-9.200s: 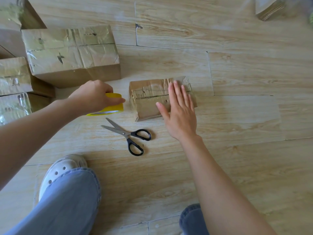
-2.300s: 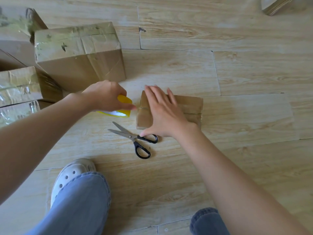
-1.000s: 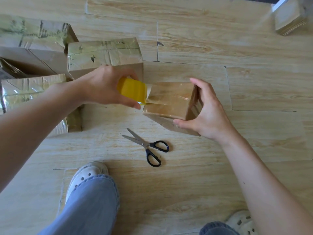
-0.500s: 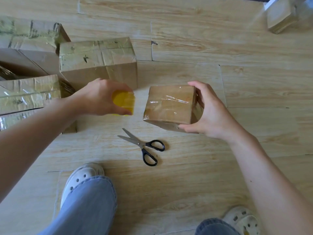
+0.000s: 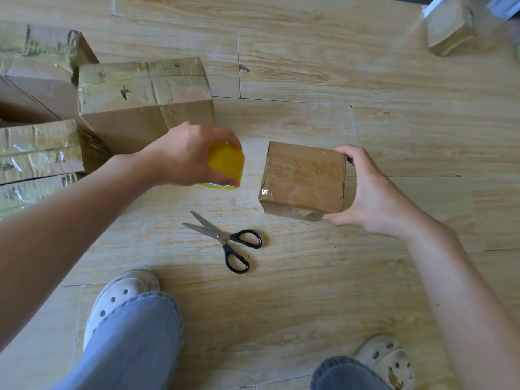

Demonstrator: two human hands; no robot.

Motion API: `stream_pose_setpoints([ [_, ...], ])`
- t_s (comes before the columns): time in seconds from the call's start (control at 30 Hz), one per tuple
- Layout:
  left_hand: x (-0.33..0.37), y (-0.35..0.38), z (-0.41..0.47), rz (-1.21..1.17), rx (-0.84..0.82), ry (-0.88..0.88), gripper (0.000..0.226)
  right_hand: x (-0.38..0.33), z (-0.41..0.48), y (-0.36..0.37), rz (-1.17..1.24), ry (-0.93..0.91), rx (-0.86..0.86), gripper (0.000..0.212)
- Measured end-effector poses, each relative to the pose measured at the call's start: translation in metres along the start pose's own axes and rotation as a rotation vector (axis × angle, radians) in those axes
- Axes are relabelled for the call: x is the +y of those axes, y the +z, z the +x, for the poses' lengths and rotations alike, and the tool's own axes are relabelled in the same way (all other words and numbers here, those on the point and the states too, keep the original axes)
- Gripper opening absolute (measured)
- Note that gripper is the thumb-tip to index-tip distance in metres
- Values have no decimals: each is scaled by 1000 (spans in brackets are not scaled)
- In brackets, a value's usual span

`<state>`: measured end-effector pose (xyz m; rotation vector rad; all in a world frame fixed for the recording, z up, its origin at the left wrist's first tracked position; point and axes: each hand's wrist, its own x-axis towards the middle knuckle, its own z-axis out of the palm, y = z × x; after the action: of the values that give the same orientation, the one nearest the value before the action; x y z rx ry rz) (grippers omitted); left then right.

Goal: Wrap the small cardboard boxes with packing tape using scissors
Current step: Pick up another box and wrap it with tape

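At far left, a stack of taped boxes [image 5: 140, 99] stands on the wood floor [image 5: 309, 305]. Left hand [image 5: 183, 156]: fingers curled round the yellow tape roll [image 5: 226, 166], held above the floor; whether a strip runs from it to the box cannot be told. Below centre, the scissors [image 5: 225, 240] lie untouched, blades slightly parted, black loops toward the right. Right of centre, the small box [image 5: 304, 178] is held tilted over the floor, near the roll but apart from it; whether its lower edge touches the boards is unclear. Right hand [image 5: 371, 198]: clamped on the box's right end — fingers over the far edge, thumb at the near corner. Held from one end by a single hand, the box is probably light. Its cardboard should be stiff along edges and corners but yielding mid-face, and the glossy taped faces likely slippery — so grip across opposite edges, as shown here. The roll is best held by its rim.
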<state>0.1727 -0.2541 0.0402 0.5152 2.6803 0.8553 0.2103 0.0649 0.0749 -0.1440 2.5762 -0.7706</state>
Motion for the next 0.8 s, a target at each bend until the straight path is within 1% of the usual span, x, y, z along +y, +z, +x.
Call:
stream_pose_setpoints([
  [0.2, 8, 15, 7, 15, -74, -24, 57, 1, -3, -4, -64, 31, -29, 113],
  [0.27, 12, 19, 11, 32, -83, -27, 57, -3, -3, -6, -168, 36, -42, 117],
  [0.37, 19, 23, 15, 76, -118, -7, 58, -19, 1, 1, -461, 7, -23, 129],
  [0.4, 21, 25, 15, 81, -127, -3, 58, -26, 3, 7, -521, -19, -16, 134],
  [0.5, 26, 27, 14, 51, -123, 7, 58, -49, 14, 27, -571, -137, -12, 146],
  [0.57, 29, 25, 13, 51, -113, 18, 60, -58, 21, 36, -573, -182, 7, 144],
  [0.67, 31, 10, 8, 9, -72, 10, 69, -60, 27, 39, -486, -199, 68, 130],
  [0.73, 32, -6, 1, -35, -20, 46, 79, -57, 24, 38, -317, -203, 94, 122],
  [0.8, 33, -24, -5, -70, 14, 88, 75, -56, 23, 38, -115, -207, 134, 118],
])
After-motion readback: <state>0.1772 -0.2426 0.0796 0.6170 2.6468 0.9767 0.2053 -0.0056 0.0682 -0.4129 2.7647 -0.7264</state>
